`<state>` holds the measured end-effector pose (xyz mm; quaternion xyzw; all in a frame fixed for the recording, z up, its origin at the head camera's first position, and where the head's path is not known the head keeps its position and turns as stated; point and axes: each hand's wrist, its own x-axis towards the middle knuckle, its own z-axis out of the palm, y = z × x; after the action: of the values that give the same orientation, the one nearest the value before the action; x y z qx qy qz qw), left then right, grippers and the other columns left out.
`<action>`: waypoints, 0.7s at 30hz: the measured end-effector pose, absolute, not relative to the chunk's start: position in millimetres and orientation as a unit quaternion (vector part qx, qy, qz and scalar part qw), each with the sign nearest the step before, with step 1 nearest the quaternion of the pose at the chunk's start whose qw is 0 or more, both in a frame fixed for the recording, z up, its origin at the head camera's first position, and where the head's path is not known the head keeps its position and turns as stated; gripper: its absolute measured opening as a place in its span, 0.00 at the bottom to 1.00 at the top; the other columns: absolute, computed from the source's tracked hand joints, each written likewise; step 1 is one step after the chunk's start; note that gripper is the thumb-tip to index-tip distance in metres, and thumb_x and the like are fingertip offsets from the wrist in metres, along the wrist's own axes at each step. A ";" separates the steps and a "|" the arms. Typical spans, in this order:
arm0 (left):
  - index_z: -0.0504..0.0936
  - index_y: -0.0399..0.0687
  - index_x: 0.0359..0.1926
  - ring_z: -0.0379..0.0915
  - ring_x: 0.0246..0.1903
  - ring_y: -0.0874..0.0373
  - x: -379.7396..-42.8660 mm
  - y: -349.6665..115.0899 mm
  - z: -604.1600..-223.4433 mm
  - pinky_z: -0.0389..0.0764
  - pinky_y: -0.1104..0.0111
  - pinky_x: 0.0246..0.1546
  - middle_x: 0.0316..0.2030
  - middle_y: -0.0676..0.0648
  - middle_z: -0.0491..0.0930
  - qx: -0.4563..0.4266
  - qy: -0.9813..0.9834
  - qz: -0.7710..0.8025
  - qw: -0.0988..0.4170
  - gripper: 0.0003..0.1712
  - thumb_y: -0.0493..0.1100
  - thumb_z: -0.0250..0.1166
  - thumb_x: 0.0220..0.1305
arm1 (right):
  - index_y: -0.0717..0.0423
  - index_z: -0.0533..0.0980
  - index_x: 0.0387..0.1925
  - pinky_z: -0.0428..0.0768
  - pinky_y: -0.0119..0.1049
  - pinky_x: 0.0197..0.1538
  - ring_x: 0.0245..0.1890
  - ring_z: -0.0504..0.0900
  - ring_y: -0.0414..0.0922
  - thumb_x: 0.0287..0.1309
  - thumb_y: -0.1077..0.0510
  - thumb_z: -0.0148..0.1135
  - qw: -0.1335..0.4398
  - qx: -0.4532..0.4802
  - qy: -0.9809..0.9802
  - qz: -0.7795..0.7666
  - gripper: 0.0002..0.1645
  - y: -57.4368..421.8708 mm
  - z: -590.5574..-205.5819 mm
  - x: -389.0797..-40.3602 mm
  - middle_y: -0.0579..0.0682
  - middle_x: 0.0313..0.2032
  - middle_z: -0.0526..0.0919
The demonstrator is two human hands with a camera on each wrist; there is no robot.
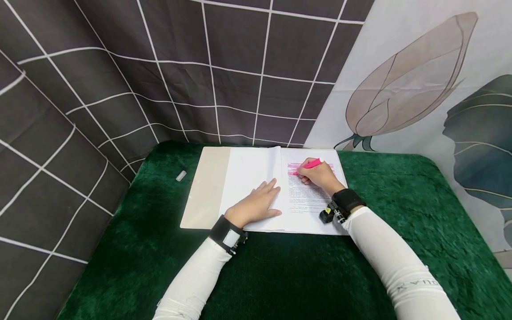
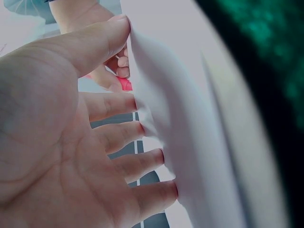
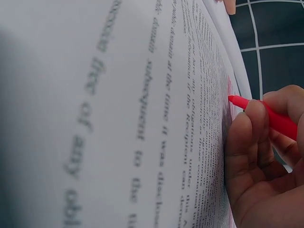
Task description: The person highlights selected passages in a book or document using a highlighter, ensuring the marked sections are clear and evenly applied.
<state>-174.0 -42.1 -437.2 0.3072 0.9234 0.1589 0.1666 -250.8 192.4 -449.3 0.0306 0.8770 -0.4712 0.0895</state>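
Note:
A pink highlighter is pinched in my right hand, its tip on the lines near the top of a printed page. Pink strokes cover several of the upper lines. In the right wrist view the highlighter slants down to the paper between thumb and fingers. My left hand rests with spread fingers on the blank left-hand sheet, close to the fold. The left wrist view has its fingertips pressing on the white paper.
The sheets lie in an opened folder with a beige cover on a green plush cloth. A small whitish piece lies left of the folder. Behind the table hangs a dark curtain with white grid lines, beside a flower-patterned one.

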 end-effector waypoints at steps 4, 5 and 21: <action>0.56 0.43 0.74 0.40 0.74 0.41 -174.0 -42.0 -438.1 0.55 0.42 0.69 0.77 0.42 0.42 0.307 0.924 0.157 0.167 0.44 0.60 0.58 0.66 | 0.62 0.78 0.33 0.80 0.26 0.23 0.17 0.78 0.39 0.57 0.55 0.64 0.090 0.027 0.875 -0.474 0.12 193.1 -449.6 -250.4 0.48 0.19 0.80; 0.56 0.43 0.74 0.40 0.74 0.42 -174.0 -42.0 -438.2 0.55 0.42 0.69 0.77 0.42 0.42 0.307 0.924 0.157 0.167 0.44 0.59 0.58 0.66 | 0.62 0.78 0.33 0.79 0.26 0.22 0.17 0.78 0.38 0.57 0.55 0.64 0.090 0.027 0.874 -0.477 0.12 193.4 -449.7 -250.2 0.48 0.19 0.80; 0.56 0.43 0.74 0.40 0.74 0.41 -173.0 -42.0 -437.5 0.55 0.42 0.69 0.77 0.42 0.42 0.308 0.923 0.161 0.166 0.44 0.59 0.59 0.66 | 0.62 0.77 0.33 0.80 0.26 0.23 0.18 0.79 0.39 0.56 0.55 0.63 0.094 0.033 0.874 -0.476 0.12 198.2 -450.6 -250.6 0.49 0.19 0.81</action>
<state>-173.0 -42.0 -437.5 0.3077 0.9230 0.1606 0.1661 -250.6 198.2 -450.6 0.0327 0.8741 -0.4756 0.0936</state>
